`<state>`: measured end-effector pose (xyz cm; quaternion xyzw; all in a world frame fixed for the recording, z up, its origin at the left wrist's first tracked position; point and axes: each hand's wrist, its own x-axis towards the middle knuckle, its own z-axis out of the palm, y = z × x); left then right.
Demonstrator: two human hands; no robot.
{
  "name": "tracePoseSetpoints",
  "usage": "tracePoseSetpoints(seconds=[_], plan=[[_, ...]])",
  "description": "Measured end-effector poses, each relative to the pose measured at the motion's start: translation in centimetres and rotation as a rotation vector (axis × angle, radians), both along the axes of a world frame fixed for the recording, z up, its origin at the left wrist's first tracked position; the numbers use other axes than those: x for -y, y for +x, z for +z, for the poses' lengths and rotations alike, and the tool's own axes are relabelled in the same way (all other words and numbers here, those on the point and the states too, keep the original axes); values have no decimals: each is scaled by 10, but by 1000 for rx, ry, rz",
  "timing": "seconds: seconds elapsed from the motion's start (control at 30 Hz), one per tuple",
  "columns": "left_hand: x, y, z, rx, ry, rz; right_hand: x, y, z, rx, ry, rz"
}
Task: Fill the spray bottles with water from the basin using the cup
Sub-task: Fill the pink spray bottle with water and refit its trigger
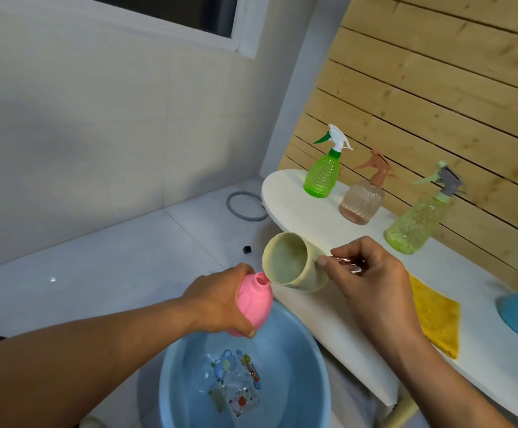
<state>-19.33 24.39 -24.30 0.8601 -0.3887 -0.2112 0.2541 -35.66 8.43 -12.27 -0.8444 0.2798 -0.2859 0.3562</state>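
Pink bottle (256, 305), capless, is tilting above the blue basin (310, 350), left hand (220, 304) gripping it; right hand (372, 273) is pinching the cream cup (291, 264) handle, rim touching its neck.

Left hand (220, 304): grips round pink plastic bottle (256, 307), capless, tilted over blue plastic basin (301, 338) of water. Right hand (372, 279): pinches handle of cream cup (294, 264), tipped, rim at bottle mouth. White shelf (313, 217): green spray bottle (321, 177), pale pink ribbed spray bottle (361, 202), yellow-green spray bottle (415, 223), yellow cloth (437, 316).
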Motion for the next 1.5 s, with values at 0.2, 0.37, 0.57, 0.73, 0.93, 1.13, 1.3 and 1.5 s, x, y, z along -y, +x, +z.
tracePoseSetpoints(seconds=[0.2, 0.37, 0.57, 0.73, 0.93, 1.13, 1.3, 1.5], plan=[[1, -1, 1, 6, -10, -12, -2, 0, 0, -22, -69, -18], [1, -1, 2, 8, -9, -16, -3, 0, 1, -26, -110, -6], [1, 0, 1, 1, -19, -14, -5, -2, 1, -38, -190, 12], [1, -1, 2, -3, -16, -15, -7, -2, 2, -32, -246, 19], [1, -1, 1, 7, -15, -15, -7, -3, 3, -23, -386, 33], [2, -1, 1, 8, -16, -24, -7, -4, 2, -6, -551, 49], [2, -1, 0, 20, -14, -31, -7, -5, 2, 16, -682, 71], [2, -1, -2, 11, -17, -23, -7, -5, 2, 16, -776, 92]])
